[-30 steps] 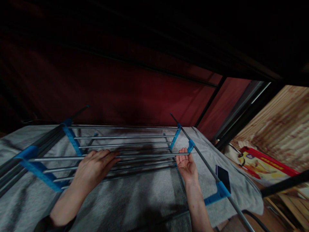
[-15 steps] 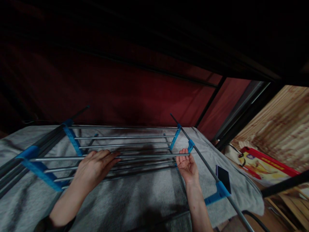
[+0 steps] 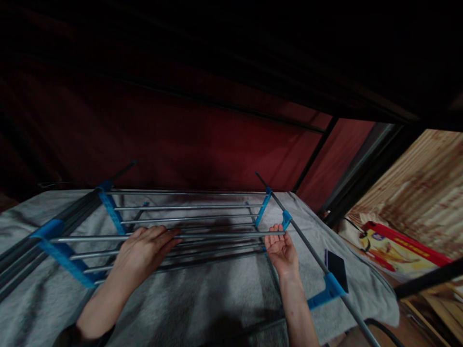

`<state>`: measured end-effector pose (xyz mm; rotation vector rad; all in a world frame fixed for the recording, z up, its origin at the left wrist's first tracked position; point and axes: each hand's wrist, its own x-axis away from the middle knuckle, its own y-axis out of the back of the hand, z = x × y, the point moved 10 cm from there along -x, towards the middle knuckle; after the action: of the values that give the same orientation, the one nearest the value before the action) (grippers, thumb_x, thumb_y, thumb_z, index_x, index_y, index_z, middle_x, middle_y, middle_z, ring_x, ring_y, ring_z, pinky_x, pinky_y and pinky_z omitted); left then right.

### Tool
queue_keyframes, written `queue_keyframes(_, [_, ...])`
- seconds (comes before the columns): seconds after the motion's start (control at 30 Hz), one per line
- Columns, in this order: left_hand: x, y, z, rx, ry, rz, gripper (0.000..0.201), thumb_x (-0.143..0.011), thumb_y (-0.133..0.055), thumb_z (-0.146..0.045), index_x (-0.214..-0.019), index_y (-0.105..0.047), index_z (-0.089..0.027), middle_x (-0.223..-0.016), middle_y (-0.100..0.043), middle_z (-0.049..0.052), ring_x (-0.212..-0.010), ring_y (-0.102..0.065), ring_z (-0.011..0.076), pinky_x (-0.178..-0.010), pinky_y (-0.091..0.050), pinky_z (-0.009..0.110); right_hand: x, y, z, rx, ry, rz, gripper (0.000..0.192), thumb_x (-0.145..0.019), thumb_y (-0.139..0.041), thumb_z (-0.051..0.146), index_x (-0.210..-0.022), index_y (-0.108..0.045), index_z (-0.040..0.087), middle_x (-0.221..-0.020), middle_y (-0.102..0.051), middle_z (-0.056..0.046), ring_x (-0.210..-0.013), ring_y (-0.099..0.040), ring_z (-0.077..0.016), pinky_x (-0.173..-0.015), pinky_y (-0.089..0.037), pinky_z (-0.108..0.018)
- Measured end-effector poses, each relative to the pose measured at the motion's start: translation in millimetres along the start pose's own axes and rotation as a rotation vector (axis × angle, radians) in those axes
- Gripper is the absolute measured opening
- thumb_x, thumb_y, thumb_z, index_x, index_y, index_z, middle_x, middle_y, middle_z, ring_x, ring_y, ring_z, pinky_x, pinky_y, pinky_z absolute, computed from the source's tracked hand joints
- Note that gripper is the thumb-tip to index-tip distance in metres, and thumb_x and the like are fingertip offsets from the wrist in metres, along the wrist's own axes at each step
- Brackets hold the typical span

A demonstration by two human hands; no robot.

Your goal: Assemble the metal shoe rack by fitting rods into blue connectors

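Observation:
A rack of grey metal tubes with blue plastic connectors lies across a grey blanket. My left hand (image 3: 144, 248) is draped over the front metal tube (image 3: 224, 235), its fingers bent around it and their tips hidden. Palm up, my right hand (image 3: 284, 253) holds the right end of the same tube, fingers behind it. That end sits at a small blue connector (image 3: 286, 220) on the slanted side pole (image 3: 307, 246). On the left, the tube reaches a blue bracket (image 3: 67, 258). Lower on the side pole, another blue bracket (image 3: 327, 291) points inward.
A dark phone (image 3: 336, 270) lies on the grey blanket (image 3: 202, 299), right of the side pole. Beyond the blanket's right edge is a red and yellow box (image 3: 401, 248). Dark red fabric (image 3: 202, 144) hangs behind the rack. A dark frame post (image 3: 314, 154) slants at the right.
Both hands stay at the same places on the tube. The whole view has shifted slightly.

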<state>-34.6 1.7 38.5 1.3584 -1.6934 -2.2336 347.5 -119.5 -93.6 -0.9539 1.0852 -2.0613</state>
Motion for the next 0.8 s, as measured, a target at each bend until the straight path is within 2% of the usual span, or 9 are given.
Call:
queue_keyframes(0.37, [0.8, -3.0, 4.8, 0.058, 0.044, 0.008, 0.047, -0.106, -0.042, -0.054, -0.118, -0.078, -0.027, -0.088, -0.076, 0.005, -0.083, -0.071, 0.0239, -0.080, -0.047, 0.036, 2.5, -4.6, -0.1, -0.004, -0.006, -0.015, 0.029, -0.106, -0.046, 0.032, -0.104, -0.075, 0.028, -0.098, -0.080, 0.003, -0.095, -0.074, -0.0115, -0.090, -0.057, -0.034])
queue_keyframes(0.8, [2.4, 0.2, 0.6, 0.016, 0.004, -0.021, 0.049, -0.107, -0.040, -0.053, -0.114, -0.079, -0.024, -0.093, -0.077, 0.006, -0.084, -0.072, 0.0240, -0.079, -0.047, 0.037, 4.4, -1.1, -0.1, 0.016, 0.009, -0.026, 0.025, -0.104, -0.049, 0.032, -0.107, -0.074, 0.030, -0.103, -0.079, 0.003, -0.099, -0.073, -0.0109, -0.093, -0.057, -0.034])
